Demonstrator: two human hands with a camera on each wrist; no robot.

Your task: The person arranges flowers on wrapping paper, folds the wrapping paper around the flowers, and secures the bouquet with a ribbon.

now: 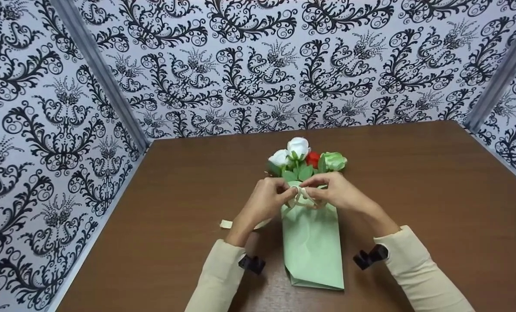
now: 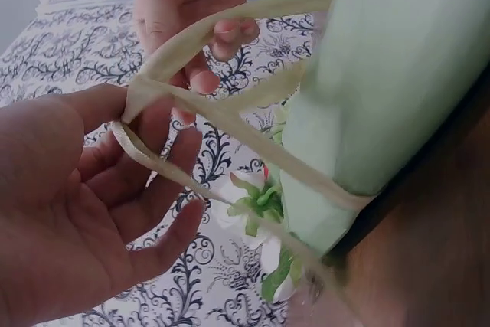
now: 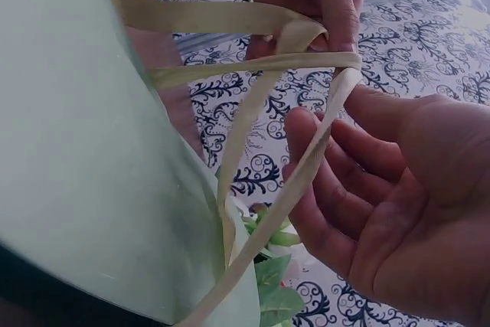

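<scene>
A bouquet of artificial roses in white, red and green lies on the table, its stems wrapped in light green paper. Around the upper part of the wrap runs a cream ribbon, crossed and looped above the paper. With thumb and fingers my left hand pinches the ribbon where it crosses. From the other side my right hand pinches another part of the ribbon; its remaining fingers curl loosely. Both hands are close together just below the flower heads, and the exact crossing is partly hidden by fingertips.
A loose ribbon end lies on the brown table left of the bouquet. Patterned black-and-white panels stand at the back and sides. Black wrist cameras sit at both sleeves.
</scene>
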